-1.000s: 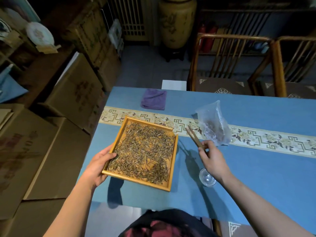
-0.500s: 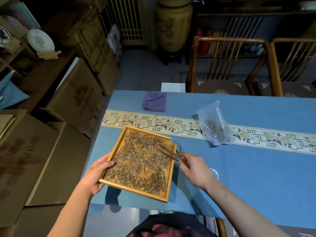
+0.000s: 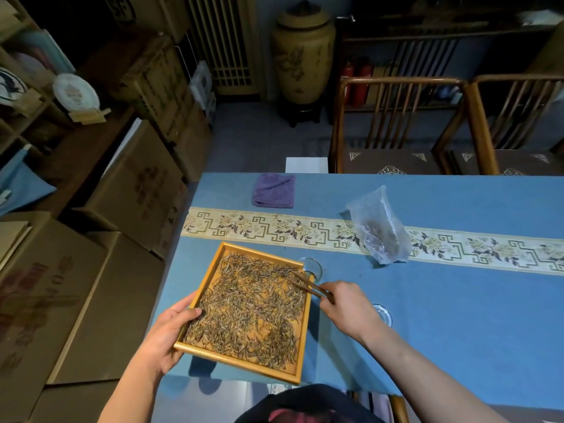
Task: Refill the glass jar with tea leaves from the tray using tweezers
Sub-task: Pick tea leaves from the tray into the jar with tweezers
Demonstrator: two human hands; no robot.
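Wooden tweezers [image 3: 308, 286] were pinched in the right hand [image 3: 346, 309], tips over the tea leaves [image 3: 250, 306]. Just beyond them stood the glass jar [image 3: 311, 268]; the left hand [image 3: 166, 334] gripped the tray [image 3: 241, 363].

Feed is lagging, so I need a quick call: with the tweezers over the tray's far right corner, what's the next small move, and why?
Probably close the tweezers on a few tea leaves: the right hand has their tips at the heap, the left hand steadies the tray, and the glass jar waits just beyond.
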